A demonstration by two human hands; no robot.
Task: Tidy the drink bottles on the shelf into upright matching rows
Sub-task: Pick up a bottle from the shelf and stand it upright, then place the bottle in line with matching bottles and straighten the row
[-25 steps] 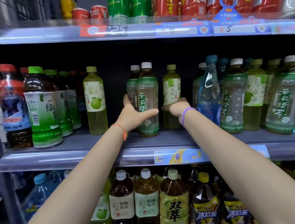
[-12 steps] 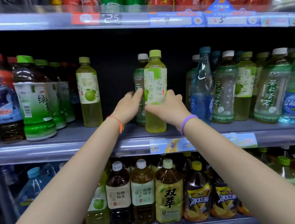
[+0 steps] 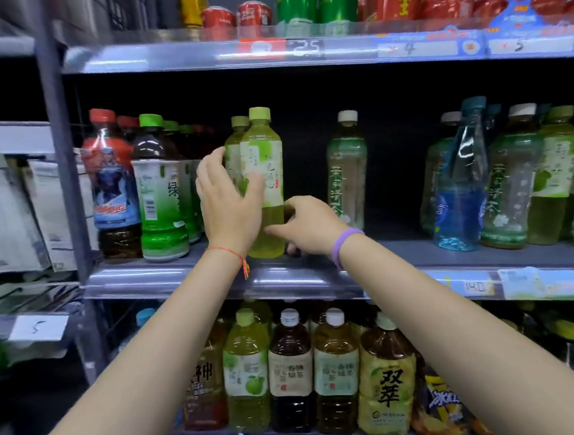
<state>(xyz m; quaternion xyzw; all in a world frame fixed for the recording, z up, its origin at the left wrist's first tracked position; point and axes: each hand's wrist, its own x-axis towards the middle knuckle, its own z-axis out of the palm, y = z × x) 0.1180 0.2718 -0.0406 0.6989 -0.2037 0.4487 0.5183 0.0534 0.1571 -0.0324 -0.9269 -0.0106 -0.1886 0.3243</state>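
The left hand's [image 3: 227,201] fingers are loosely spread and curved against the left side of a pale yellow-green plastic tea bottle with a light green cap [image 3: 265,181], the thumb lying across its white label. The right hand's [image 3: 308,226] fingers curl round the bottle's lower part from the right, the forefinger reaching across its front near the base; whether the other fingertips actually touch it cannot be told. The left wrist wears a thin red string bracelet [image 3: 235,255], the right a purple band [image 3: 344,243].

The bottle stands upright at the front of the grey middle shelf [image 3: 318,280], directly in front of a second bottle of the same yellow-green drink [image 3: 236,142], whose cap shows just behind and to the left. To the left stand dark tea bottles with green-and-white labels [image 3: 160,199] and a red-capped bottle with a blue label [image 3: 111,190]. To the right, across a gap, a clear green white-capped jasmine tea bottle [image 3: 348,171] stands alone; further right is a mixed group including a blue water bottle [image 3: 461,183]. Cans [image 3: 296,0] line the shelf above, and larger tea bottles [image 3: 291,371] fill the shelf below.
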